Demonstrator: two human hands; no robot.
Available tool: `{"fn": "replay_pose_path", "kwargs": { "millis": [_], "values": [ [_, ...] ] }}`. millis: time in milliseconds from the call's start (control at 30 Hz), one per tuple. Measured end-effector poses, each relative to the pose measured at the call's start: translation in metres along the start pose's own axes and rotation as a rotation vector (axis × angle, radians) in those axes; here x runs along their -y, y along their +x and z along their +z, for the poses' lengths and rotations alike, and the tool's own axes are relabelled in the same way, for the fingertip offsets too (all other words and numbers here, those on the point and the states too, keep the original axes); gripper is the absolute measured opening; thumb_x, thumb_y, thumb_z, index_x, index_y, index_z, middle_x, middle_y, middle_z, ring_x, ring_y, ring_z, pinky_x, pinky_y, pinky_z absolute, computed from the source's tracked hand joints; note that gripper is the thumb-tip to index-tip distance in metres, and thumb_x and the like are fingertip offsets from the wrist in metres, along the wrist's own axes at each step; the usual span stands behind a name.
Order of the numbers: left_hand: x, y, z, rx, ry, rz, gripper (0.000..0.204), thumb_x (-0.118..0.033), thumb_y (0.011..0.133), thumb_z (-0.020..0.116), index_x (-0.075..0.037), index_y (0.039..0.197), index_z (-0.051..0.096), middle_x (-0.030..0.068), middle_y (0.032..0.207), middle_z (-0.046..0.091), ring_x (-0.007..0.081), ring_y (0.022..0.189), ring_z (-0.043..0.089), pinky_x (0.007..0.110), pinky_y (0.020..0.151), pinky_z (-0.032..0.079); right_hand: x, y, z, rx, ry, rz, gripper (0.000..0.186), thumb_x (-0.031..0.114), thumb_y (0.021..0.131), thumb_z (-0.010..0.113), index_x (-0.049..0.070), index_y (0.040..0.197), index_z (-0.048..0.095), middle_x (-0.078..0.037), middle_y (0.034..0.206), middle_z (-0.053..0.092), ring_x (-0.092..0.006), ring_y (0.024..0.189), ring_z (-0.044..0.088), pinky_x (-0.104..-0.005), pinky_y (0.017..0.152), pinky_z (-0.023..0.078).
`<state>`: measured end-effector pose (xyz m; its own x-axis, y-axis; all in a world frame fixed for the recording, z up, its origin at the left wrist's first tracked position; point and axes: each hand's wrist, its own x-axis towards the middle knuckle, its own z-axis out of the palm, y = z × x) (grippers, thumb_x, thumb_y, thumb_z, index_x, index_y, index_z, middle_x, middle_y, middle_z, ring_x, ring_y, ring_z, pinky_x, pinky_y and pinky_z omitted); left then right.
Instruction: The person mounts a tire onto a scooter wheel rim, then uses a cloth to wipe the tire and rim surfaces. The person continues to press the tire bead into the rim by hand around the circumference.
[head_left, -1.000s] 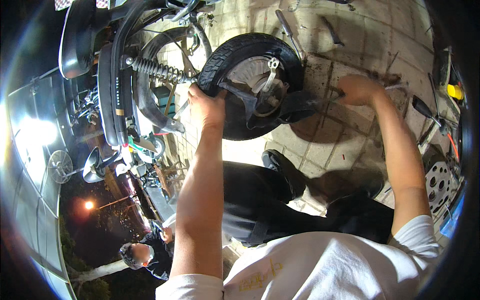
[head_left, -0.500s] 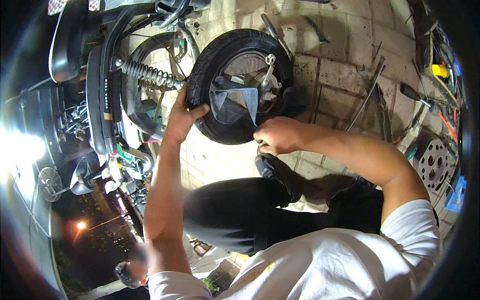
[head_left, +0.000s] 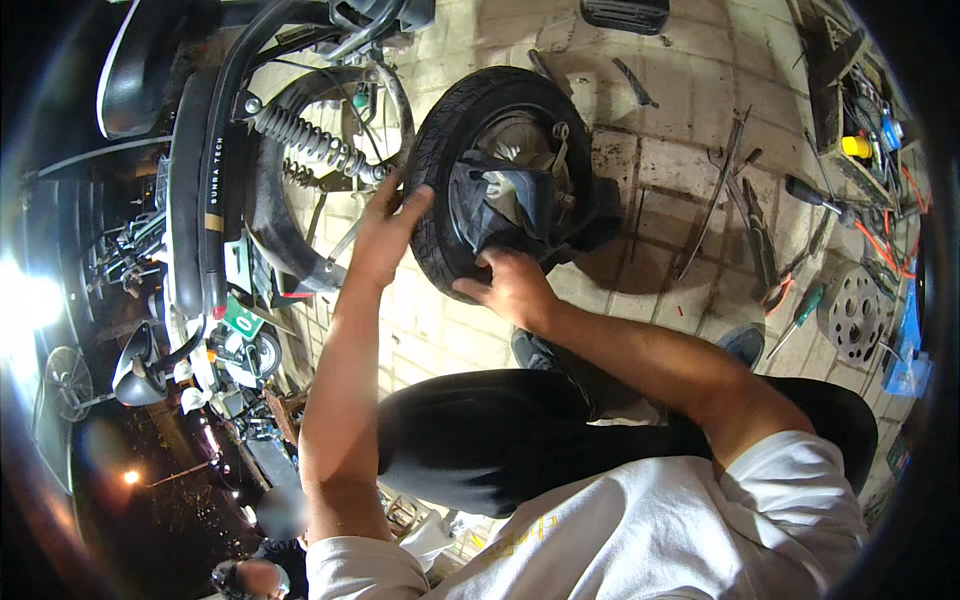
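A wheel with a black tyre (head_left: 443, 135) and metal hub (head_left: 515, 140) is beside a scooter's rear shock absorber (head_left: 305, 137). A dark, limp rubber piece, apparently an inner tube (head_left: 595, 218), is draped over the hub and rim. My left hand (head_left: 392, 225) grips the tyre's left side, thumb on the tread. My right hand (head_left: 505, 285) is closed at the lower rim, fingers against the rubber piece and tyre; exactly what they pinch is hard to make out.
Scattered tools (head_left: 720, 190) lie right of the wheel on the paving (head_left: 690, 60), near a toolbox (head_left: 848, 110), a screwdriver (head_left: 797, 318) and a perforated metal part (head_left: 853, 310). Scooter bodywork (head_left: 192, 210) fills the left. Two people (head_left: 250, 578), partly hidden, are at lower left.
My right hand has moved left and down from beyond the wheel to its lower rim. My left hand stays on the tyre. The rubber piece now covers more of the hub.
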<state>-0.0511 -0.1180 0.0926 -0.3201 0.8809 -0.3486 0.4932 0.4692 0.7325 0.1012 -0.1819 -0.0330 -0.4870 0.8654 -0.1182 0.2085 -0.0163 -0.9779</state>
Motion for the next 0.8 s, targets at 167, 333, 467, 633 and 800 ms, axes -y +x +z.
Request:
{"fn": "replay_pose_path", "kwargs": {
  "millis": [167,333,467,633,800],
  "values": [
    [0.011,0.017,-0.005,0.086,-0.309,-0.295,0.035,-0.034,0.105,0.044,-0.008,0.116,0.064,-0.0015,0.079,0.065,0.008,0.046,0.045,0.023,0.042,0.033,-0.009,-0.023,0.046,-0.356,-0.07,-0.177,0.105,0.046,0.065,0.087,-0.013,0.136,0.035,-0.032,0.118,0.051,-0.0462,0.105,0.055,-0.0494,0.095,0.045],
    [0.035,0.034,-0.001,0.194,-0.444,-0.134,0.043,-0.039,0.104,0.044,-0.007,0.128,0.059,0.0053,0.108,0.069,0.0154,0.087,0.067,0.029,0.074,0.054,-0.019,-0.017,0.047,-0.249,-0.076,-0.173,0.102,0.048,0.065,0.086,-0.012,0.132,0.039,-0.031,0.118,0.05,-0.0463,0.109,0.052,-0.0498,0.097,0.043],
    [0.071,0.042,0.017,0.431,-1.068,-0.32,0.053,-0.043,0.103,0.043,-0.003,0.136,0.051,0.0106,0.131,0.061,0.0263,0.119,0.058,0.041,0.103,0.046,-0.021,-0.014,0.017,-0.137,-0.1,-0.082,0.094,0.05,0.066,0.085,-0.01,0.127,0.045,-0.03,0.121,0.052,-0.0467,0.115,0.051,-0.0475,0.097,0.044],
    [0.11,0.057,0.042,0.401,-1.002,-0.137,0.054,-0.037,0.099,0.053,-0.001,0.139,0.046,0.0156,0.133,0.056,0.0272,0.121,0.055,0.04,0.105,0.045,-0.003,-0.001,-0.017,0.093,0.164,-0.006,0.081,0.053,0.073,0.08,-0.01,0.118,0.058,-0.027,0.11,0.063,-0.0373,0.103,0.062,-0.0419,0.091,0.048],
    [0.12,0.064,0.053,0.459,-0.725,0.174,0.054,-0.033,0.1,0.052,-0.004,0.144,0.041,0.0139,0.141,0.05,0.0279,0.127,0.05,0.041,0.11,0.041,0.014,0.017,-0.049,0.224,0.382,0.19,0.072,0.047,0.081,0.077,-0.01,0.12,0.058,-0.022,0.112,0.065,-0.0245,0.104,0.063,-0.0335,0.09,0.05]
  ]
}}
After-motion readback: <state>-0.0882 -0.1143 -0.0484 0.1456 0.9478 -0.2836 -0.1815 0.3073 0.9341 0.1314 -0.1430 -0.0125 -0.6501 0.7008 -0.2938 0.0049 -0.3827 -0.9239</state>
